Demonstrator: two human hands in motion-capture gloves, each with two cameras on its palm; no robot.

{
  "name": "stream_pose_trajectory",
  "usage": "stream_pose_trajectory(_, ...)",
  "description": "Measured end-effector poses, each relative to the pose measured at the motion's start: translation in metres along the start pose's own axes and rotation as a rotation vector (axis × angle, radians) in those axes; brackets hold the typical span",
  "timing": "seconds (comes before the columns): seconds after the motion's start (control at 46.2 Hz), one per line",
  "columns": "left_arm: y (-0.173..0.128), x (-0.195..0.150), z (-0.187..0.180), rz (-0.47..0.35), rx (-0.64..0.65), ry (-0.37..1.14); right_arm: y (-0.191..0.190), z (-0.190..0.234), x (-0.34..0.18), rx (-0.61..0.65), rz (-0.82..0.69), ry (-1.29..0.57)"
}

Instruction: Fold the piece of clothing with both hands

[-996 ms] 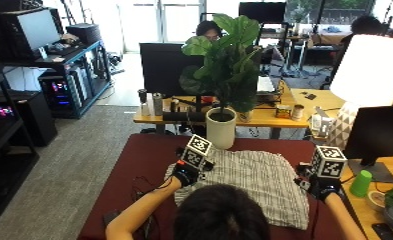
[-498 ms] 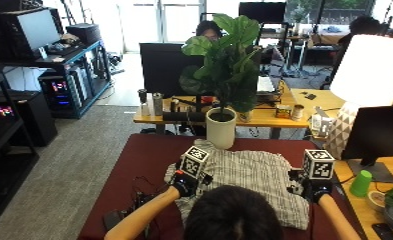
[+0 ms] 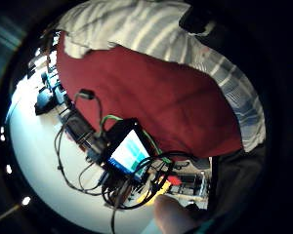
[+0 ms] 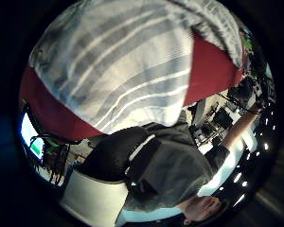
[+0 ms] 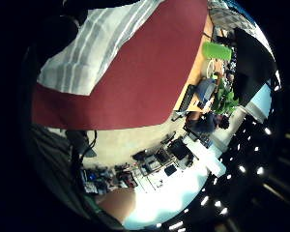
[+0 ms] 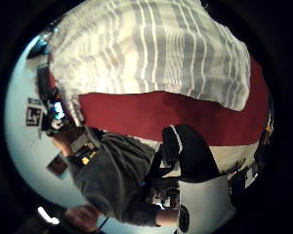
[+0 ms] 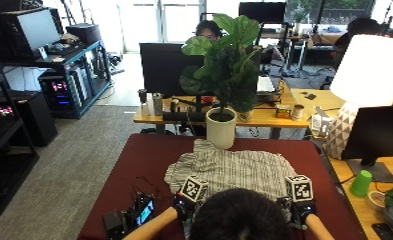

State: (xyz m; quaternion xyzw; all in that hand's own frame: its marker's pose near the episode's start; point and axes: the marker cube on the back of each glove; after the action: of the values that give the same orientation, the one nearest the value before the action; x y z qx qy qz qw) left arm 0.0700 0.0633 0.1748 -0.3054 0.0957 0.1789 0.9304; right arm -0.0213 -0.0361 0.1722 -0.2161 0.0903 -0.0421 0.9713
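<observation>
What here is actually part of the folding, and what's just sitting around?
In the job: striped garment, left hand, right hand.
Lying about: potted plant, green cup, small screen device with cables, red table.

The person works in black gloves: the left hand (image 7: 182,205) at about seven o'clock of the table, the right hand (image 7: 303,210) near five o'clock. Each glove covers the hand to the wrist, and beyond it the forearms are bare, with no long sleeves showing. The head (image 7: 240,215), at six o'clock, has dark, short hair. The thumb-side palm views show a grey short-sleeved top (image 4: 180,170) on the torso, with a black strap (image 6: 167,146) crossing it. No markings are legible on the top.
</observation>
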Motion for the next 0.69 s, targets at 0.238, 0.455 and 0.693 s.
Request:
stream_pose_trajectory(0.238,-0.027,0.000,0.019,-0.030,0.023,-0.061,-0.026,0.023,-0.001,-0.009,0.020,0.073)
stream_pose_trajectory(0.455,0.017,0.030,-0.005,0.032,0.179,-0.040,-0.041,0.019,0.001,0.092,0.039,0.081)
stream_pose_trajectory(0.693,-0.058,-0.016,-0.007,-0.222,0.502,-0.241,-0.055,0.005,-0.004,0.266,0.059,0.094)
